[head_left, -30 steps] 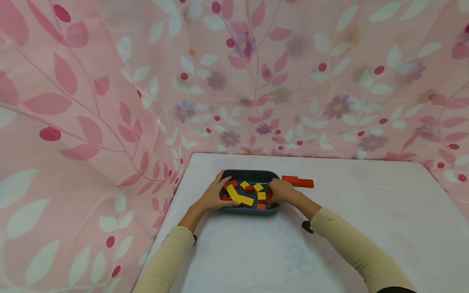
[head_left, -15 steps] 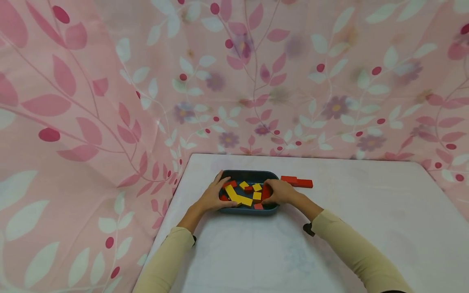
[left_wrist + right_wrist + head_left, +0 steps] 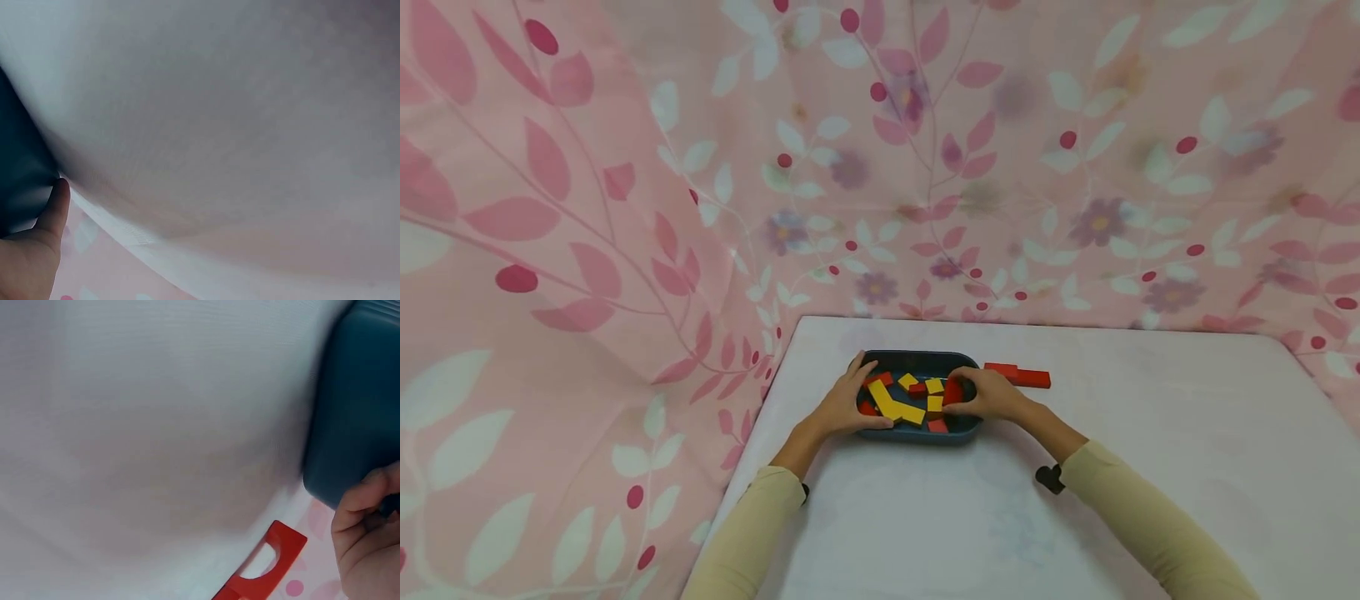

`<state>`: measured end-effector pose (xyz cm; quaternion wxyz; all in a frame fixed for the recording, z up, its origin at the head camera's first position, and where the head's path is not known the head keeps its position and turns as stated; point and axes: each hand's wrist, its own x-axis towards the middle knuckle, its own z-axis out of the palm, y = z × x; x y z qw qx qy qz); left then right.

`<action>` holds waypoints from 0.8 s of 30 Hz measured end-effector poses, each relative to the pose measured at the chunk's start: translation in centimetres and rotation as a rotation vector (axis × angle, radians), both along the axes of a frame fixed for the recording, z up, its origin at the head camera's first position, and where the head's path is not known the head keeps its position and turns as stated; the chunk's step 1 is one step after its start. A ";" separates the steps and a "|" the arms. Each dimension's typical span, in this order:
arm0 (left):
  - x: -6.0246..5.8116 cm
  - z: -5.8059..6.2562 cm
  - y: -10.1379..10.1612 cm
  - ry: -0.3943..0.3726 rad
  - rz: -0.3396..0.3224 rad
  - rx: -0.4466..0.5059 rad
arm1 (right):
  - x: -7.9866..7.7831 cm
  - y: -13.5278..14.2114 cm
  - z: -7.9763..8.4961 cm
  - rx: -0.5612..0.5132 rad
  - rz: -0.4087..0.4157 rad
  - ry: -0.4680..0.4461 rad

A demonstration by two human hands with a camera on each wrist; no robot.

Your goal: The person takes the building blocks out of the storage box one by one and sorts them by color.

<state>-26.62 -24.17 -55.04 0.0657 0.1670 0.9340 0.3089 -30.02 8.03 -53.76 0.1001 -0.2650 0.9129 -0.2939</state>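
A dark blue tray [image 3: 917, 438] holding red and yellow blocks stands on the table in the head view. My left hand [image 3: 842, 405] holds its left end, thumb along the front rim and fingers spread toward the back. In the left wrist view a finger of it touches the tray wall [image 3: 22, 144]. Over the right end of the tray, my right hand [image 3: 988, 395] pinches a red block [image 3: 952, 392] between thumb and fingers. Beside that block are yellow blocks [image 3: 935, 403]; a longer angled yellow pair [image 3: 887, 403] lies toward the left.
Red blocks [image 3: 1033, 379] lie on the white-covered table [image 3: 925, 517] just right of the tray, behind the right hand. One red block [image 3: 284, 544] with an arched cut-out shows in the right wrist view. A pink floral cloth [image 3: 925, 167] hangs behind and at the left.
My right hand has shifted from deep at the tray's right end to a raised pinch, with the red block now showing between its fingers. The left hand stays on the tray.
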 end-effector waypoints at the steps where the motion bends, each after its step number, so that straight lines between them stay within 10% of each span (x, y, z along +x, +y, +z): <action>1: 0.0 0.1 0.0 0.000 0.000 -0.003 | 0.1 0.1 0.1 -0.017 -0.001 -0.002; 24: 0.2 0.0 0.4 0.002 0.011 -0.006 | 0.0 2.4 1.0 -0.144 -0.085 0.040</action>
